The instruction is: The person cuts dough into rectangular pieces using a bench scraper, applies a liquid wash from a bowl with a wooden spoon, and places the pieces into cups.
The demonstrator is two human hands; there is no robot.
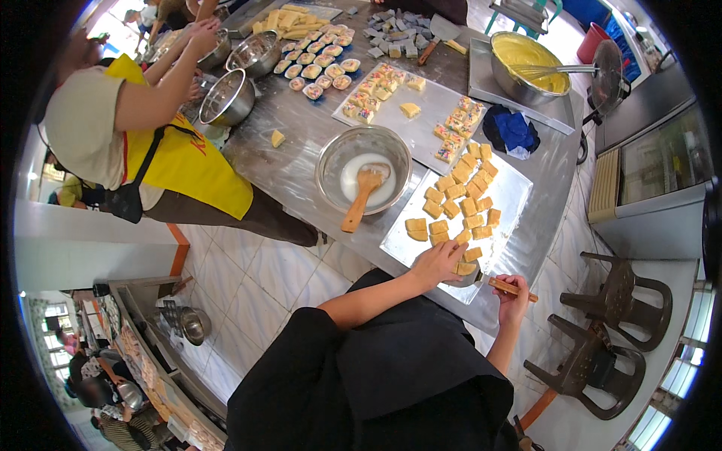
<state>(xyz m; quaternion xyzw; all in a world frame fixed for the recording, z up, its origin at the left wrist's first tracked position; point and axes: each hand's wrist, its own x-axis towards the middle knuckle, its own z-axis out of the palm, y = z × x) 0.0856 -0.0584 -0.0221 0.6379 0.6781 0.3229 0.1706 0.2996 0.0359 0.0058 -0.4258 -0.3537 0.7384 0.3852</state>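
Observation:
My right hand (510, 296) grips the wooden handle of a flat metal spatula (510, 289). The blade lies low at the near end of a shiny metal tray (513, 197), with a cut cake piece (466, 269) at it. Over that end reaches my left hand (440, 263), its fingers touching the pieces; whether it grips one is hidden. Several golden-brown cake pieces (468, 207) lie in loose rows on the tray. Left of it stands a steel bowl (321, 175) of white liquid, with a wooden spoon (364, 197) resting inside.
Behind is another tray (412, 135) of sprinkle-topped cake squares (465, 115). Small cupcakes (312, 71) and grey pieces (397, 34) lie farther back. At right stands a bowl of yellow batter (522, 51) with a whisk (555, 69). A person in a yellow apron (186, 169) works at left. Plastic chairs (620, 299) stand right.

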